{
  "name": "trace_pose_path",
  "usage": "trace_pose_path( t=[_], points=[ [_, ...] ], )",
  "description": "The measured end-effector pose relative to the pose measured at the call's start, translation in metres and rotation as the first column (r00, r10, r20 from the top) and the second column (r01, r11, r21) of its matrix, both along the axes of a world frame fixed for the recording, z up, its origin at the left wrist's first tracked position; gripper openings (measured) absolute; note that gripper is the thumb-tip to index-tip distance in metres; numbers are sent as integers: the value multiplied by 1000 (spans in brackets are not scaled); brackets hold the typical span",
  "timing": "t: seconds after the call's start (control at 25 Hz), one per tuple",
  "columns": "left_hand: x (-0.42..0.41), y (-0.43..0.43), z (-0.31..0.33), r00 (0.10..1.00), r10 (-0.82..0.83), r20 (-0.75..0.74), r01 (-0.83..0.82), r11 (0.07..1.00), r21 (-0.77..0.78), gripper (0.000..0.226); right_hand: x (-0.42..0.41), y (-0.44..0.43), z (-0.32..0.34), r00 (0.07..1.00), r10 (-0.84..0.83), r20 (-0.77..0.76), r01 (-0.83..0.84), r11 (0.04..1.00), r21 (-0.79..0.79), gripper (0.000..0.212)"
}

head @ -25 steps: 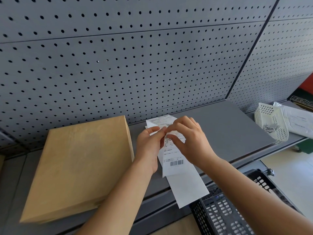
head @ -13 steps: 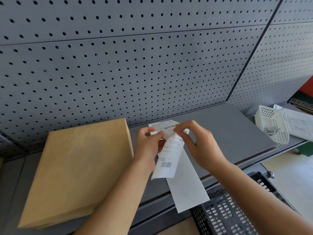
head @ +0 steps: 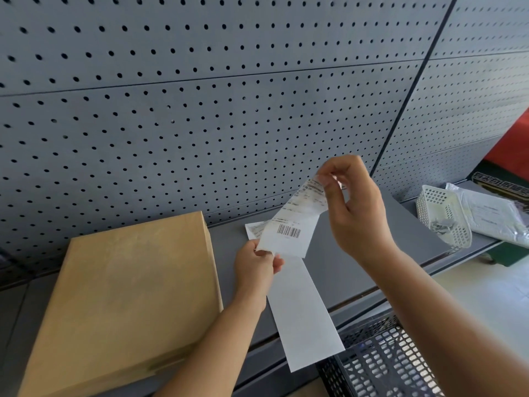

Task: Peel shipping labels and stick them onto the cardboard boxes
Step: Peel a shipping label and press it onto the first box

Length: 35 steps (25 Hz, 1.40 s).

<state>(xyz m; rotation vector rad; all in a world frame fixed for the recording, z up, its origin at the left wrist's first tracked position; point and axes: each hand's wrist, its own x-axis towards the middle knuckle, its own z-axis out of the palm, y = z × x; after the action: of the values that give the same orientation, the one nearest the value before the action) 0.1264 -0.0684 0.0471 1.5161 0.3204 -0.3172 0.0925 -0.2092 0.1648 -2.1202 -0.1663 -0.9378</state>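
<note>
Right hand: your right hand (head: 355, 213) pinched the shipping label (head: 294, 222) by its top end, raised above the shelf (head: 357, 270).
Left hand: your left hand (head: 253, 267) gripped the backing strip (head: 303, 316) by the label's lower edge.
Box: the cardboard box (head: 128, 296) lay flat, just left.

Printed on the white paper shipping label (head: 289, 224), pinched at its top in the right hand (head: 353, 209): a black barcode plus several lines of small print, too blurred to read. Far right, pale blocky characters across a dark green and black board (head: 499, 184), not legible. Faint grey print on the clear plastic-wrapped white package (head: 495, 217) beside it, likewise unreadable.
</note>
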Motion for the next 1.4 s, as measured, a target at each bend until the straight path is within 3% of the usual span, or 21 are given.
trace_pose_path(
  t=[0.24, 0.52, 0.68, 0.8, 0.88, 1.04, 1.24, 1.4],
  points=[
    [-6, -11, -23, 1000, 14, -28, -10, 992, 128, 14, -8, 9, 29, 994, 28, 104, -22, 998, -55, 13],
    [-21, -4, -19, 998, -54, 17, 52, 993, 105, 30, -24, 19, 46, 973, 130, 190, -120, 991, -63, 13],
    [-24, -3, -17, 994, -92, 66, 73, 965, 253, 32, -31, 21, 53, 958, 174, 226, -174, 985, -18, 20],
    [-28, -2, -16, 987, -131, 95, 88, 926, 367, 20, -35, 22, 57, 949, 199, 246, -204, 979, -4, 23],
    [-28, 0, -15, 977, -186, 106, 116, 876, 468, 11, -36, 23, 57, 948, 212, 237, -217, 976, -6, 23],
    [-33, 5, 6, 956, -257, 141, 146, 835, 531, 18, -36, 23, 47, 971, 215, 106, -215, 977, -15, 22],
    [-51, 24, 47, 963, -172, 206, 84, 922, 379, 19, -36, 26, 42, 975, 220, -17, -220, 975, -20, 23],
    [-53, 60, 84, 953, 18, 303, -36, 998, 53, 33, -30, 36, 45, 960, 277, -39, -279, 960, -38, 21]
  ],
)
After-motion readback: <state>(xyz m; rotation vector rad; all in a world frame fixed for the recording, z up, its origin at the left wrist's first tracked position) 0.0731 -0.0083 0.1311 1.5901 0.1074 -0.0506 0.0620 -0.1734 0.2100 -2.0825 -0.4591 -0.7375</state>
